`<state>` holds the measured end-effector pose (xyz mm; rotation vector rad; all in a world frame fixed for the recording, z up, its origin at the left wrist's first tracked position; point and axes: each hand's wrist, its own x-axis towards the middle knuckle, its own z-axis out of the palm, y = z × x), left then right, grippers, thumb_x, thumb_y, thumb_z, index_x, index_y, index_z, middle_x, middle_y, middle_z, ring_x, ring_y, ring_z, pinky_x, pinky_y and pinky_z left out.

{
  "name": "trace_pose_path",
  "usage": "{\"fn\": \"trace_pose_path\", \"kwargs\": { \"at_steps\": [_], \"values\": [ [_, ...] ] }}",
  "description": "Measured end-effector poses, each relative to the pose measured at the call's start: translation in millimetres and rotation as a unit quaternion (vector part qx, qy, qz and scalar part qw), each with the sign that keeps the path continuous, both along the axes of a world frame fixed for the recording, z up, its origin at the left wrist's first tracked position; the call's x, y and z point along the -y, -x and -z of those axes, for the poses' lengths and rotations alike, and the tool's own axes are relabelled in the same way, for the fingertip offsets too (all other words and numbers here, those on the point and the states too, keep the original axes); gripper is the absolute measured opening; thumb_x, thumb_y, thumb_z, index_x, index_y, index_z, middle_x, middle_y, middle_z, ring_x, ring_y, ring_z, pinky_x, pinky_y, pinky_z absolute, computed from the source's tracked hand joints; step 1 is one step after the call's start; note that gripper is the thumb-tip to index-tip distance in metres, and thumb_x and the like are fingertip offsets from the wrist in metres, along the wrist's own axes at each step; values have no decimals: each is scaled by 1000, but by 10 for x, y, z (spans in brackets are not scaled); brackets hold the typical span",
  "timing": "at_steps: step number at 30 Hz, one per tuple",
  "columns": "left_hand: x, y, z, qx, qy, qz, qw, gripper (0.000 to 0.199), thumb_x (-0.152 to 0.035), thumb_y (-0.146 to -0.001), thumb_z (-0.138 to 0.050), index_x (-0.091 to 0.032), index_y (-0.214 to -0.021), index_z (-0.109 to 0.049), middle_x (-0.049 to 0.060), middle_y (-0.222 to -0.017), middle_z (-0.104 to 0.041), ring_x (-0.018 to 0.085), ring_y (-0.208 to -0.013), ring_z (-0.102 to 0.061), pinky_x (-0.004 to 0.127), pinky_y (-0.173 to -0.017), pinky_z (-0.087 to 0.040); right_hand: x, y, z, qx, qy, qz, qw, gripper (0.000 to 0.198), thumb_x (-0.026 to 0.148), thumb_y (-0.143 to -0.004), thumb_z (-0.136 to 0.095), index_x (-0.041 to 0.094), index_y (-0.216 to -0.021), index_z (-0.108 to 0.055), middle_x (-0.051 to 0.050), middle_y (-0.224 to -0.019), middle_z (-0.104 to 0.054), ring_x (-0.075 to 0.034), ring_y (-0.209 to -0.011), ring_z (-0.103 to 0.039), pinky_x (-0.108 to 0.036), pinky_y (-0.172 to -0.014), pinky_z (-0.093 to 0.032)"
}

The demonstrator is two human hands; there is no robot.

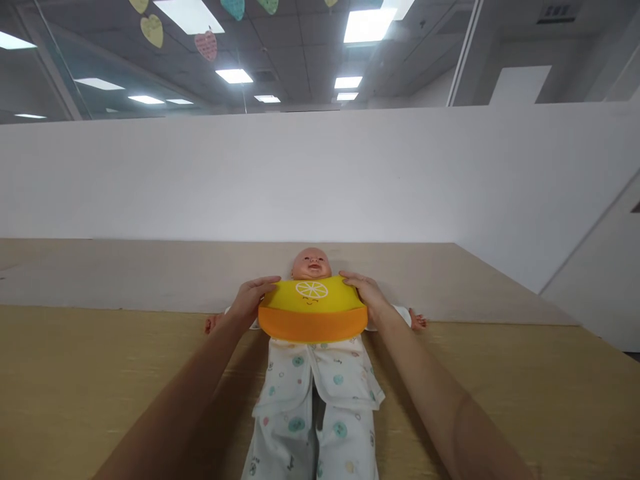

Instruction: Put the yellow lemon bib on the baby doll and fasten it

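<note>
Two top corners covered on the yellow-orange bib, lower centre of the frame!
My left hand and right hand flank it, fingers close together; whether thumbs pinch beneath, I can't tell. It's over the chest of the doll, just below the chin, and light, even pressure from both sides should keep it level.

The left forearm toward seven o'clock and the right forearm toward five are showing bare, tapering to narrow wrists; the left grip and right grip are showing bare, slim fingers.
</note>
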<state>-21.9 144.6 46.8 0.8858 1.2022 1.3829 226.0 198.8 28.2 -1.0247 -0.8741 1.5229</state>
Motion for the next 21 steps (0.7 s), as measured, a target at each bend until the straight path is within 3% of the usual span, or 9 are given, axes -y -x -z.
{"fn": "trace_pose_path", "kwargs": {
  "at_steps": [5,8,11,13,15,17,19,21],
  "values": [
    [-73,-83,87,55,27,-15,998,36,-31,-51,-74,-12,-80,-70,7,-81,-71,19,-72,-63,29,-65,-48,-37,-30,52,23,-3,4,1000,34,7,-58,-58,16,-90,-68,-4,-73,-72,-17,-64,-66,-26,-60,-53],
    [-113,-41,201,43,-12,-12,999,37,-32,-57,-71,-14,-90,-70,5,-86,-71,18,-78,-64,27,-71,-48,-45,-38,66,60,0,8,998,30,9,-59,-58,16,-86,-69,-3,-68,-71,-17,-60,-65,-26,-57,-52],
    [-107,67,317,-21,-79,-33,996,41,-34,-68,-62,-17,-104,-66,5,-93,-70,19,-89,-64,30,-82,-48,-41,-50,53,110,-23,35,993,26,14,-61,-59,16,-85,-69,-3,-68,-70,-15,-60,-63,-25,-55,-50],
    [-54,150,386,-137,-128,-70,980,39,-32,-74,-53,-16,-108,-64,7,-99,-68,20,-96,-62,35,-89,-47,-13,-89,44,148,-51,65,986,31,19,-64,-60,17,-93,-69,-3,-70,-70,-15,-61,-63,-24,-55,-49],
    [43,225,456,-303,-189,-103,928,37,-24,-76,-46,-14,-108,-63,11,-105,-66,23,-102,-60,39,-94,-45,55,-179,52,208,-95,106,968,37,25,-68,-58,16,-103,-66,-5,-77,-71,-17,-67,-64,-26,-58,-49],
    [166,296,527,-457,-262,-107,843,37,-16,-76,-42,-12,-107,-62,13,-108,-65,24,-105,-57,41,-95,-44,173,-333,95,315,-168,138,924,38,28,-72,-53,16,-107,-65,-8,-90,-71,-20,-80,-65,-32,-68,-52],
    [282,374,593,-562,-333,-82,753,36,-13,-78,-41,-12,-107,-62,14,-110,-64,24,-108,-55,41,-95,-44,322,-543,182,449,-263,148,841,36,30,-77,-48,16,-105,-66,-10,-102,-69,-23,-94,-63,-39,-83,-50],
    [360,468,645,-625,-377,-56,681,34,-13,-82,-41,-12,-110,-61,13,-112,-64,24,-111,-53,41,-96,-44,461,-774,298,555,-347,136,743,35,31,-81,-45,17,-106,-66,-11,-108,-68,-26,-102,-60,-44,-93,-45]
  ]
}}
